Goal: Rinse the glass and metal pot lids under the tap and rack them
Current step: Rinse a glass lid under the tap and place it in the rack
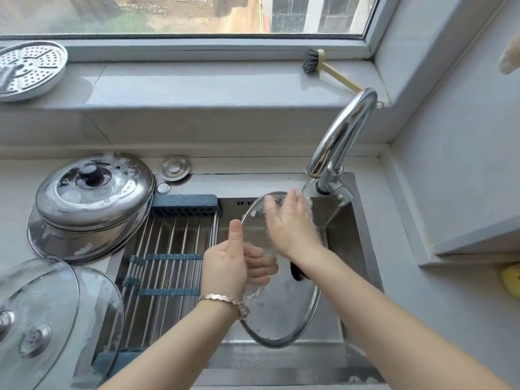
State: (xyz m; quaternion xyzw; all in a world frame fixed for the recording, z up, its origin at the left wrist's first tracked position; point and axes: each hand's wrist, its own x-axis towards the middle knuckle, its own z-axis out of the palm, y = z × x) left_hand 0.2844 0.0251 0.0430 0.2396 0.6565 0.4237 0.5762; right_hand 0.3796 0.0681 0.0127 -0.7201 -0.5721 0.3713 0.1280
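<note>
— Where is the lid on your feed?
— I see the glass lid (281, 311) held over the sink (363, 249). It stands steeply on edge, with its top rim right under the tap (340, 136). Water runs from the spout onto the upper glass.

— And the hands?
— The left hand (229, 266) grips the lid's left rim. Its thumb points straight up on the near side, and I can see its fingers through the glass, curled round behind. A bracelet (222, 299) sits on that wrist. The right hand (291, 226) lies flat against the upper glass with its fingers straight and its tips in the stream. It grasps nothing. The lid's black knob (298, 273) shows just under that wrist.

— What about the other lids?
— The metal lids (92, 198) lie stacked dome-up on the counter left of the sink, flecked with suds. Nearer me, the other glass lids (56, 305) overlap at the counter's corner.

— And the rack?
— The roll-up rack (168, 263) spans the sink's left half, and the held lid hangs just to its right.

— Anything on the sill?
— A perforated steamer plate (28, 68) sits at the far left. A brush (312, 61) lies behind the tap.
</note>
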